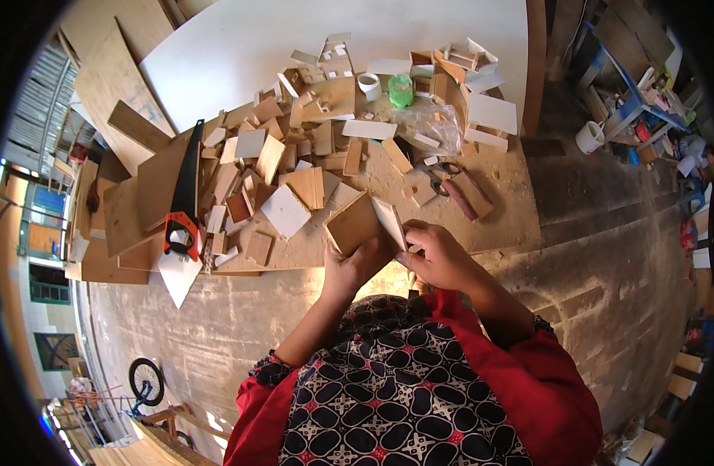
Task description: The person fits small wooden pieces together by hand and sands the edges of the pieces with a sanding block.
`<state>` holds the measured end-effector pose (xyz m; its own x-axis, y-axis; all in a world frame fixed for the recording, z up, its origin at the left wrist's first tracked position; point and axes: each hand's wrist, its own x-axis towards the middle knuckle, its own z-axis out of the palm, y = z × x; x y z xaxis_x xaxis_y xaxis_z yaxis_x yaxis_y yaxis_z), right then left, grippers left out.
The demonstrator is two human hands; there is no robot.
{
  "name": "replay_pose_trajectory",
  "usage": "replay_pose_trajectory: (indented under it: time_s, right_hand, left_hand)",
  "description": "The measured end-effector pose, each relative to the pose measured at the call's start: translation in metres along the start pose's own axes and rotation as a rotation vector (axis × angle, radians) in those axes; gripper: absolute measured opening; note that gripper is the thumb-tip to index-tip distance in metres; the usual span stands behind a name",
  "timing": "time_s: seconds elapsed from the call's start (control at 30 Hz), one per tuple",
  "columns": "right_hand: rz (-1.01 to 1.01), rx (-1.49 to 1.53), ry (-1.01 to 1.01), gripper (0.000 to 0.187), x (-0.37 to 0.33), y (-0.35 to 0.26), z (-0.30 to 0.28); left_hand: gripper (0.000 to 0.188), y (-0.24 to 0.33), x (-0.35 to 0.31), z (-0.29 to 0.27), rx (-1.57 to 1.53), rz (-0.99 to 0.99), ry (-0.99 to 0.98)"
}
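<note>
In front of my body, over the near edge of the table, my left hand (pixel 353 266) is closed around the lower part of a small brown wooden panel (pixel 358 224). A narrow white-faced panel (pixel 390 224) stands at an angle against it, and the two meet along their far edge. Whether they are fixed together I cannot tell. My right hand (pixel 436 252) pinches the white-faced panel near its lower end, fingers curled. Beyond my hands lie scissors (pixel 438 180) and a brown-handled tool (pixel 459 200) on the tabletop.
Wood offcuts (pixel 270 159) crowd the left of the table (pixel 505 225). A handsaw (pixel 184 194) with an orange handle leans at the left edge. Toward the back stand a white cup (pixel 369 87), a green container (pixel 401 92) and a clear plastic bag (pixel 435 128).
</note>
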<state>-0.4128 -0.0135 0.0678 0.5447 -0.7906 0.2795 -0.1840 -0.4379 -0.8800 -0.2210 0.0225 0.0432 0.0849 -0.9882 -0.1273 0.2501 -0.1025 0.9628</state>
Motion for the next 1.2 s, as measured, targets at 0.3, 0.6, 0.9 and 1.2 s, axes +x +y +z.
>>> replay_pose_trajectory:
  time_s: [0.3,0.6,0.9,1.2]
  right_hand:
    - [0.157,0.092,-0.063,0.019,0.004,0.023,0.003]
    - [0.370,0.336,-0.117,0.029,0.001,0.049,0.016]
    - [0.399,0.281,-0.151,0.031,0.001,0.075,0.034]
    - [0.496,0.410,-0.195,0.028,0.011,0.087,0.029]
  left_hand:
    - [0.035,0.014,0.001,-0.007,-0.131,-0.331,0.002]
    - [0.068,0.006,0.015,-0.009,-0.469,-0.416,-0.058]
    - [0.061,-0.010,0.011,-0.024,-0.417,-0.586,0.076]
    - [0.040,-0.022,0.018,-0.018,-0.363,-0.621,0.264]
